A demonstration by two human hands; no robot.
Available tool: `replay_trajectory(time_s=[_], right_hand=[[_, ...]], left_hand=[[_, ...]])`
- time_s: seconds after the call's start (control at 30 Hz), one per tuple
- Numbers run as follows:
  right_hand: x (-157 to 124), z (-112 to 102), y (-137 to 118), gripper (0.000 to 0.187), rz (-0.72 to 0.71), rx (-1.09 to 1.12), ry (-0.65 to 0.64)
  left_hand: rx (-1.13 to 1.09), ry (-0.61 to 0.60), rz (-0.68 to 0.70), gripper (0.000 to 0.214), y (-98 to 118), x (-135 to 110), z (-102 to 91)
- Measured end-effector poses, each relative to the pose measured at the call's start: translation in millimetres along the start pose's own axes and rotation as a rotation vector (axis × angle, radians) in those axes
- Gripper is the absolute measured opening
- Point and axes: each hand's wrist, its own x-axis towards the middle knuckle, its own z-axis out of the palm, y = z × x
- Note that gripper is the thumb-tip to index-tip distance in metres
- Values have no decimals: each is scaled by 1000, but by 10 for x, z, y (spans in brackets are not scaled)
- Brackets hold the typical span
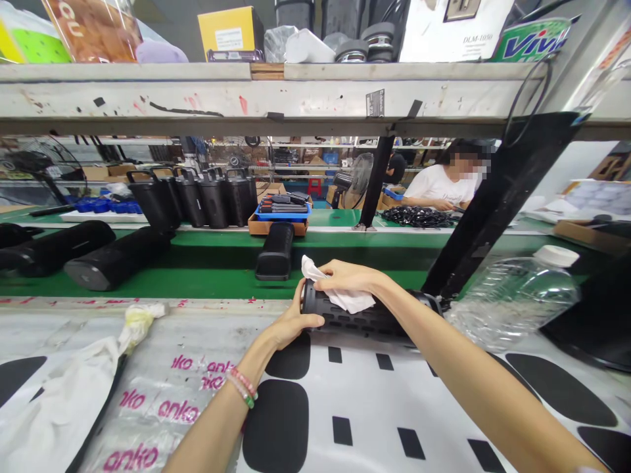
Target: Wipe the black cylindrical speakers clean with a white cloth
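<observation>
Toward 5 o'clock from centre, black cylinder point(352, 322) is clasped at one end by curled left grip point(293, 322); white cloth point(352, 301) is held against it by right grip point(348, 276), some fingers hidden. Far part masked by right forearm point(463, 368). Clear bottle point(517, 299) seen at 3 o'clock.

Looks bright overall, lit softly and seemingly from above, outside the frame. Whitens strongly on the printed sheet point(367, 394) toward 5 o'clock. Glints in streaks on the clear bottle point(517, 302) between 3 and 4, and in small patches on the plastic wrap point(167, 381) between 7 and 8. Dims along the shelf underside point(315, 126) at 12. Loses detail in the black cases point(217, 200) between 9 and 10. Shows fair sharpness on the black cylinder point(355, 323) near 5. Stretches toward the edges, notably at the brown bag point(98, 29) at 10. Softens in the background, with coarse pixel blocks over the co-worker point(438, 187) between 2 and 3.
</observation>
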Motion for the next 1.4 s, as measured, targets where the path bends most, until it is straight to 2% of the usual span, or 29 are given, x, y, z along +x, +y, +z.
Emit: replay_trajectory(time_s=[0.4,0.8,1.13,1.3,1.4], right_hand=[[-2,25,11,18,15,59,10],[8,20,24,21,4,94,-12],[3,23,43,20,1,119,28],[24,13,65,29,7,157,18],[27,-31,120,33,34,187,107]], left_hand=[[9,17,-13,127,23,-11,13],[13,27,-19,119,18,-14,3],[3,12,-2,116,11,-14,2],[-12,24,-11,114,18,-9,7],[-16,33,-9,112,11,-4,-6]])
